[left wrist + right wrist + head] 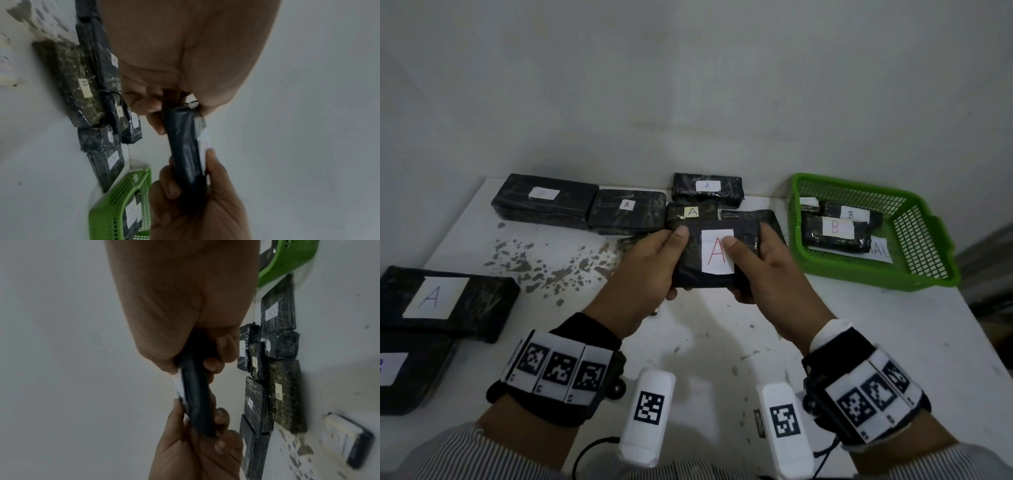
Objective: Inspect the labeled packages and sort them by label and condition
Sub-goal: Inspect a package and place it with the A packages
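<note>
- Two hands hold one black package (717,255) above the middle of the white surface (825,325), its white label with a red A facing up.
- Left hand (650,270) grips the package's left end, thumb on top, fingers curled beneath.
- Right hand (767,270) grips the right end, thumb pressing the label.
- Several black packages marked A lie in a row (626,209) along the far edge.
- Green basket (914,246) at the far right corner holds packages marked B.
- Another A package (448,301) rests at the left edge.

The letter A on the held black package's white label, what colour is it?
Red, clearest in the head view.
</note>
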`<state>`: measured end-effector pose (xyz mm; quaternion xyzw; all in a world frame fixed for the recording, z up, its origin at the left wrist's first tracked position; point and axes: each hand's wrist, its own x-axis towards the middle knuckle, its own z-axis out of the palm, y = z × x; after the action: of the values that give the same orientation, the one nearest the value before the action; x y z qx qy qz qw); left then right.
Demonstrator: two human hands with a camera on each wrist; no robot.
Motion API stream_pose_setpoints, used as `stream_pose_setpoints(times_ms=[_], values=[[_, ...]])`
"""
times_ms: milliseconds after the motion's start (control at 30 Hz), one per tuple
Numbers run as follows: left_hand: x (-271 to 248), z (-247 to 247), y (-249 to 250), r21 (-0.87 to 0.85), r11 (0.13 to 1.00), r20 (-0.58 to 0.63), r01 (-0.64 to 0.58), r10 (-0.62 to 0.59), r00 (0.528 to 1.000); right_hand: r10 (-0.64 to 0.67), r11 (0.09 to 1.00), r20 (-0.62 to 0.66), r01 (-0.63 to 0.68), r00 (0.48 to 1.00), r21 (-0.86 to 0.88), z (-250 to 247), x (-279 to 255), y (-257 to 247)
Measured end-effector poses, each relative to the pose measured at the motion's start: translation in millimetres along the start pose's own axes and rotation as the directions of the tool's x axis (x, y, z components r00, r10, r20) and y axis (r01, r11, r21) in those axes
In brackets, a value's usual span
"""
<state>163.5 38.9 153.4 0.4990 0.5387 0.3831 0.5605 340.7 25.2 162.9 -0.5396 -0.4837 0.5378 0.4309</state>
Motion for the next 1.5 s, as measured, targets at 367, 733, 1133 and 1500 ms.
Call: stream_pose_setpoints(times_ms=[367, 733, 1133, 1500], values=[[1, 11, 1, -0.076, 0.997, 0.01, 0.016, -0.016, 1.0, -0.136, 0.963, -0.095, 0.109, 0.986, -0.248, 9, 16, 12], [3, 25, 3, -0.1, 0.983, -0.114, -0.154, 0.142, 0.983, -0.178, 0.981, -0.252, 0.15, 0.951, -0.126, 15, 22, 6], [13, 23, -1, -0.036, 0.996, -0.123, -0.077, 0.072, 0.99, -0.017, 0.999, -0.152, 0.009, 0.988, -0.052, 15, 26, 11], [17, 6, -4, 0.008, 1.0, 0.059, 0.026, -0.026, 0.998, 0.108, 0.993, -0.074, -0.104, 0.991, 0.06, 11, 23, 1]])
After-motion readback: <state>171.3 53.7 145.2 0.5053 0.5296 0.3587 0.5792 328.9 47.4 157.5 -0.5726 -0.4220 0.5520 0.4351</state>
